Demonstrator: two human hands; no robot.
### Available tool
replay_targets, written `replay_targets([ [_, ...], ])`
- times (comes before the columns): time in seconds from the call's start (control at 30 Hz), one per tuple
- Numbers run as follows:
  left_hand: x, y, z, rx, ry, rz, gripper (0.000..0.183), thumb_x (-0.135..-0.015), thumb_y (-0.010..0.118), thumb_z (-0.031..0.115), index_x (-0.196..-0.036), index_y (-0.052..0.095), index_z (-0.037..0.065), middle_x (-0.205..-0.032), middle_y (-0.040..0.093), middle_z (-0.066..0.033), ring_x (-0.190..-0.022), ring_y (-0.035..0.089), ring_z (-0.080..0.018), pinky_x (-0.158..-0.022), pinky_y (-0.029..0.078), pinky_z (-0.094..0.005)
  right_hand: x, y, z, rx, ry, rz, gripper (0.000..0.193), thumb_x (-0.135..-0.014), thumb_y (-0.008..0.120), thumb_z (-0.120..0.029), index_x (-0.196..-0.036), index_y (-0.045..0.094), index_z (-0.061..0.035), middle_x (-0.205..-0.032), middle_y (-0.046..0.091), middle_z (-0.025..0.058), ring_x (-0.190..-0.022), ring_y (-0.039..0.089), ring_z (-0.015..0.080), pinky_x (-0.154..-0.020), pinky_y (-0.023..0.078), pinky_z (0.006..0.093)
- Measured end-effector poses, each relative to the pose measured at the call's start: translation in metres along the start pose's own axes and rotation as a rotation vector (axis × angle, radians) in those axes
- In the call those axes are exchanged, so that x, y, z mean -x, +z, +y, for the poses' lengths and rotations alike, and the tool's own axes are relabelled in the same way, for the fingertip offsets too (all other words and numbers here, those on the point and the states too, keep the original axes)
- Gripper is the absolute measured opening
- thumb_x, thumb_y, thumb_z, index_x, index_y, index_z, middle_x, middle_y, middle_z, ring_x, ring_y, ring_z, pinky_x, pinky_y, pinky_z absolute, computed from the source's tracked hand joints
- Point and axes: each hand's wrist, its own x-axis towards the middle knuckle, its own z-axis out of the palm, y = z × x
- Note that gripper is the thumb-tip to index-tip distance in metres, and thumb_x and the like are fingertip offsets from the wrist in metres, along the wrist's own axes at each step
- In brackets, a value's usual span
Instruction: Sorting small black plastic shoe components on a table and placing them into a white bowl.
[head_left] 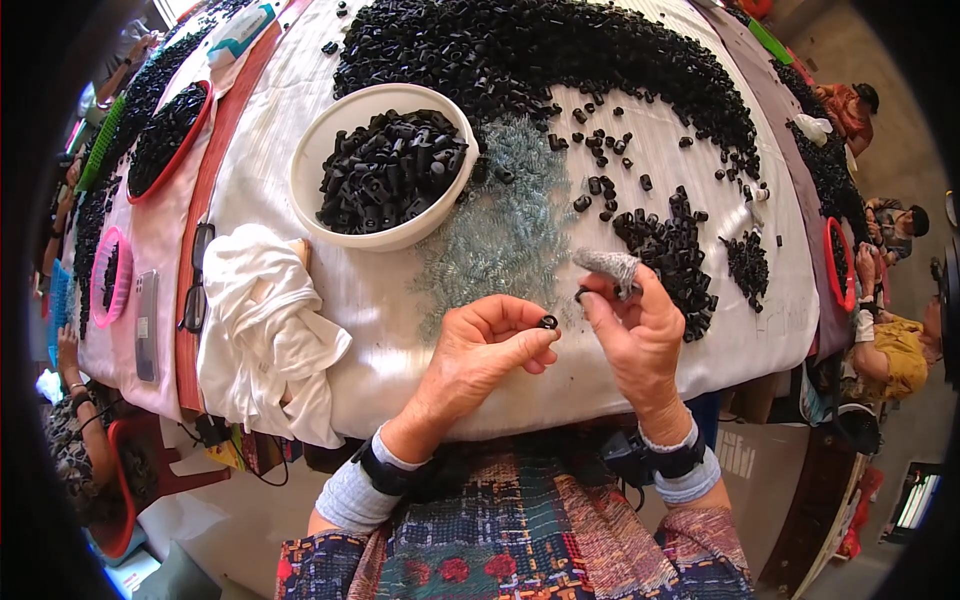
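Note:
My left hand (487,350) pinches a small black ring-shaped part (548,322) between thumb and forefinger, just above the table's near edge. My right hand (633,325) is close beside it, its forefinger in a grey fabric cot (610,265), fingertips pinched on a tiny dark piece (583,293) I cannot make out. Behind both hands lies a heap of small grey-blue wire springs (505,225). A small pile of black plastic parts (672,250) sits right of my right hand. A white bowl (330,150) full of black parts stands further back on the left.
A large band of black parts (560,50) arcs across the white-covered table (370,290). A crumpled white cloth (265,330) and glasses (197,280) lie left. Red (170,130) and pink (110,275) bowls and a phone (146,325) are farther left. Other people sit around both sides.

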Motion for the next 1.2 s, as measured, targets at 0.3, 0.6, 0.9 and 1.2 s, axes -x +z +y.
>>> replay_targets([
  [0.3,0.0,0.005,-0.004,-0.04,0.032,0.038,0.022,-0.084,0.068,0.01,-0.098,0.06,-0.004,-0.086,0.065,-0.0071,-0.073,0.064,-0.012,-0.063,0.052,-0.0226,0.015,0.013,0.006,0.006,-0.163,0.024,0.027,-0.076,0.068,0.004,-0.101,0.062,-0.0005,-0.084,0.068,0.0084,-0.073,0.065,0.0124,-0.066,0.052,0.0246],
  [0.6,0.0,0.007,-0.007,-0.097,0.034,0.056,0.021,-0.084,0.067,0.009,-0.098,0.059,-0.005,-0.085,0.065,-0.0074,-0.073,0.064,-0.0121,-0.064,0.053,-0.0229,0.018,0.008,0.006,0.185,-0.282,0.013,0.023,-0.073,0.068,0.006,-0.093,0.062,-0.0011,-0.079,0.064,0.0101,-0.067,0.064,0.0215,-0.06,0.05,0.0287],
  [0.9,0.001,0.012,-0.009,-0.18,0.025,0.123,0.018,-0.083,0.067,0.005,-0.098,0.062,-0.004,-0.082,0.066,-0.0081,-0.07,0.063,-0.0126,-0.065,0.053,-0.0244,0.022,0.002,0.008,0.329,-0.446,-0.069,0.029,-0.061,0.065,0.012,-0.087,0.056,0.0034,-0.076,0.056,0.0148,-0.069,0.055,0.0325,-0.06,0.047,0.0375],
  [1.2,0.004,0.017,-0.004,-0.242,0.0,0.157,0.011,-0.082,0.063,0.004,-0.09,0.06,-0.003,-0.079,0.066,-0.0076,-0.068,0.063,-0.0109,-0.063,0.051,-0.0232,0.026,0.001,0.007,0.281,-0.47,-0.118,0.032,-0.061,0.067,0.008,-0.091,0.055,0.0038,-0.083,0.056,0.0165,-0.073,0.055,0.033,-0.062,0.047,0.038],
])
